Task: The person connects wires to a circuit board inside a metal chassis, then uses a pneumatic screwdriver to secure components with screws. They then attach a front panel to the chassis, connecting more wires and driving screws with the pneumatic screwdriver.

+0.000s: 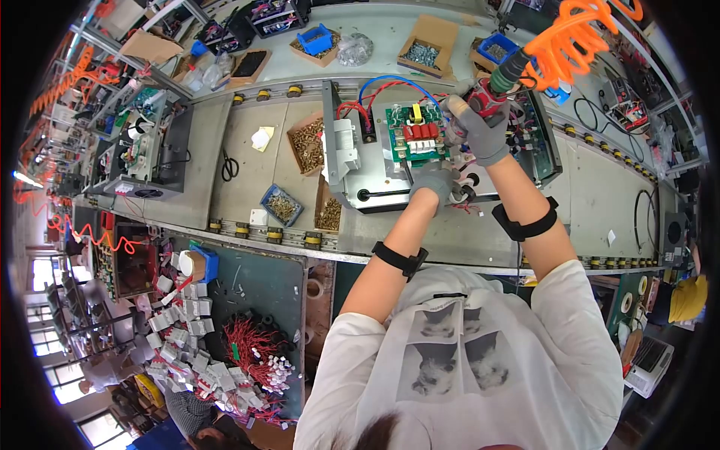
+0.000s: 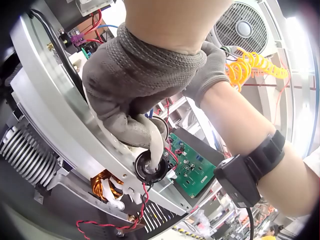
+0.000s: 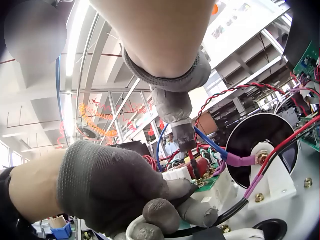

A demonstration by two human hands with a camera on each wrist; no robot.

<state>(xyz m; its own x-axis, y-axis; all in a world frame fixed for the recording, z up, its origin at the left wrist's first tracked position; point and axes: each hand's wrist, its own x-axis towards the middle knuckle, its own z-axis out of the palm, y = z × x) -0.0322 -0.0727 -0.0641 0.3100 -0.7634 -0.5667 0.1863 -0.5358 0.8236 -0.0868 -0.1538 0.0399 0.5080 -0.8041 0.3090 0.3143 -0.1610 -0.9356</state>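
An open metal chassis (image 1: 390, 201) stands before me, with a green circuit board (image 1: 391, 142) bearing red and white parts inside. My gloved right hand (image 1: 484, 136) grips an air screwdriver (image 1: 487, 99) fed by an orange coiled hose (image 1: 574, 37). In the right wrist view the driver's dark nose (image 3: 184, 136) points down at the board's edge. My gloved left hand (image 1: 436, 181) is at the chassis's near side, fingers curled round a thick white cable (image 2: 157, 142). That cable runs through a black grommet (image 2: 151, 174) in the metal wall.
Boxes of brass fasteners (image 1: 306, 146) and a blue bin of screws (image 1: 282, 204) lie left of the chassis. Scissors (image 1: 229, 166) rest farther left. Another chassis (image 1: 150, 161) stands at the left. Red and black wires (image 3: 280, 162) cross near the board.
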